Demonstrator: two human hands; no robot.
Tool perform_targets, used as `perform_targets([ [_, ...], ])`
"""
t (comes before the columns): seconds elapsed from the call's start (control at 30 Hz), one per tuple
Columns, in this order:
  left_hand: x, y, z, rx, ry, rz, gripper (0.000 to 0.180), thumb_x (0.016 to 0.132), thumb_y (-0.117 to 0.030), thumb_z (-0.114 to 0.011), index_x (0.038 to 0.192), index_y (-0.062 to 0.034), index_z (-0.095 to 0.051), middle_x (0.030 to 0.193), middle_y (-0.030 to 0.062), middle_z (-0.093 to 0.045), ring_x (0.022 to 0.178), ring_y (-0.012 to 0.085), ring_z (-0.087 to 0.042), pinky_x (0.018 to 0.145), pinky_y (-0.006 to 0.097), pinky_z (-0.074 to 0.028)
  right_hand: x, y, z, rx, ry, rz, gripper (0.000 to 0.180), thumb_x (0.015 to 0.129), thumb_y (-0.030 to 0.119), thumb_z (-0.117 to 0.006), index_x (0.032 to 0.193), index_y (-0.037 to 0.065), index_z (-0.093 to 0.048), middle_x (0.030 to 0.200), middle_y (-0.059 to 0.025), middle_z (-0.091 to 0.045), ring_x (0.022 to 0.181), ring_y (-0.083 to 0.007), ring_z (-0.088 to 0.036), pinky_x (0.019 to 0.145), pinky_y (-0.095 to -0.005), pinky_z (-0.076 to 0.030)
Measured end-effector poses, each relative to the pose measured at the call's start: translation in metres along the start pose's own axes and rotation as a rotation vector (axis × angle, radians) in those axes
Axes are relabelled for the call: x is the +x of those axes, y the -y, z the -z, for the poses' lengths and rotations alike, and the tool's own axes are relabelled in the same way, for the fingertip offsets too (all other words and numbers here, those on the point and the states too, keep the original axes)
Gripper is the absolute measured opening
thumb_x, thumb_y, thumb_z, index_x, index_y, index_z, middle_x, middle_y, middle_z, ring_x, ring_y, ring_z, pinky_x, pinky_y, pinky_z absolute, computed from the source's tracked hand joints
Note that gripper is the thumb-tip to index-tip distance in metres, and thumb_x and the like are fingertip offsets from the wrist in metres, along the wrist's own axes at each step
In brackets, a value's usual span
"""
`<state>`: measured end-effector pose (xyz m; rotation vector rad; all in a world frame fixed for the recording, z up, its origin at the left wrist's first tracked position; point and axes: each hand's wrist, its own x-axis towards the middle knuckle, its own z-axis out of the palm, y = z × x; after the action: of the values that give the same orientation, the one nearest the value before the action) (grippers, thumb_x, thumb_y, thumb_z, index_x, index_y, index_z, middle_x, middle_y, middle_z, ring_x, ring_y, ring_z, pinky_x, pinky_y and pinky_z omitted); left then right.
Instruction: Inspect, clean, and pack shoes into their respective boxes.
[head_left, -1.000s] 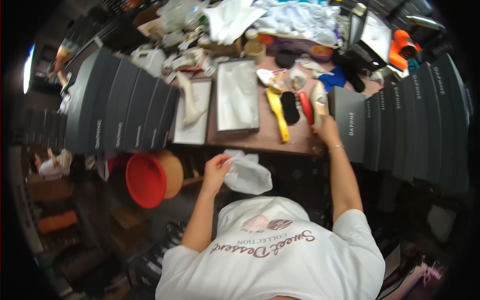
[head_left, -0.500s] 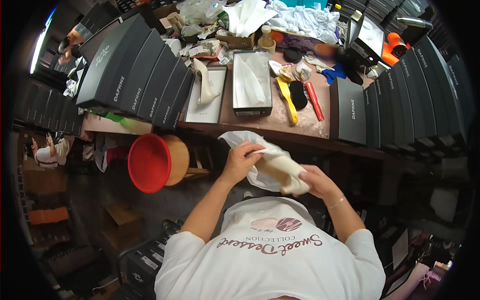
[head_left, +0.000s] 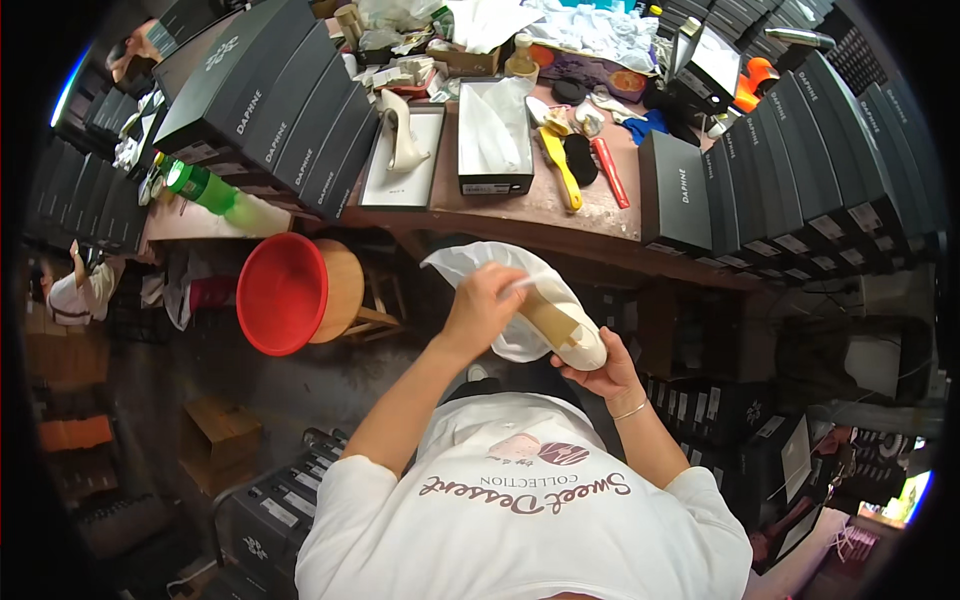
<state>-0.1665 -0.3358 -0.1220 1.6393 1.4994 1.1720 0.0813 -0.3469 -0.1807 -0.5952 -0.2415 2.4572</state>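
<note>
A cream shoe [head_left: 584, 347] is held in front of my body, its toe pointing toward my right hand and its tan inside showing. My right hand [head_left: 608, 372] is closed round the toe end. A sheet of white tissue paper [head_left: 465, 262] spreads behind and beneath the shoe. At the shoe's opening, my left hand [head_left: 482, 308] has its fingers pinched together on white paper; they are slightly blurred. The shoe's heel end is hidden by that hand and the paper. On the table, a cream high-heeled shoe [head_left: 406, 145] lies on a pale box lid [head_left: 412, 190].
An open shoebox [head_left: 497, 184] with white paper stands at the table's front. Beside it lie a yellow-handled brush [head_left: 562, 175] and a red-handled tool [head_left: 609, 172]. Dark shoeboxes [head_left: 270, 110] rise at left, more shoeboxes [head_left: 800, 190] at right. A red basin [head_left: 282, 295] sits by a wooden stool [head_left: 343, 290].
The shoe has turned so its toe and inside show more plainly. My right hand has shifted under the toe. My left hand stays at the opening. The whole view has shifted slightly.
</note>
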Motion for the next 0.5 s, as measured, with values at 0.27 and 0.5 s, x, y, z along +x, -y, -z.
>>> perform_targets([
  [0.27, 0.020, -0.039, -0.062, -0.010, 0.111, -0.644, 0.035, 0.065, 0.002, -0.069, 0.100, -0.0036, -0.068, 0.072, 0.0045, -0.056, 0.056, 0.0194, -0.057, 0.046, 0.030, -0.045, 0.068, 0.013, -0.044, -0.180, -0.219, 0.488, 0.054, 0.085, 0.023, -0.064, 0.133, 0.006, -0.044, 0.132, -0.0129, -0.050, 0.118, -0.0289, -0.053, 0.100, -0.0385, -0.044],
  [0.5, 0.091, -0.021, -0.115, -0.118, 0.286, -0.590, 0.028, 0.071, 0.000, -0.068, 0.098, -0.0038, -0.065, 0.070, 0.0070, -0.051, 0.056, 0.0227, -0.055, 0.048, 0.035, -0.045, 0.110, 0.123, 0.001, -0.635, -0.218, 0.424, 0.050, 0.086, 0.019, -0.062, 0.131, 0.003, -0.045, 0.132, -0.0156, -0.049, 0.117, -0.0288, -0.053, 0.098, -0.0386, -0.044],
])
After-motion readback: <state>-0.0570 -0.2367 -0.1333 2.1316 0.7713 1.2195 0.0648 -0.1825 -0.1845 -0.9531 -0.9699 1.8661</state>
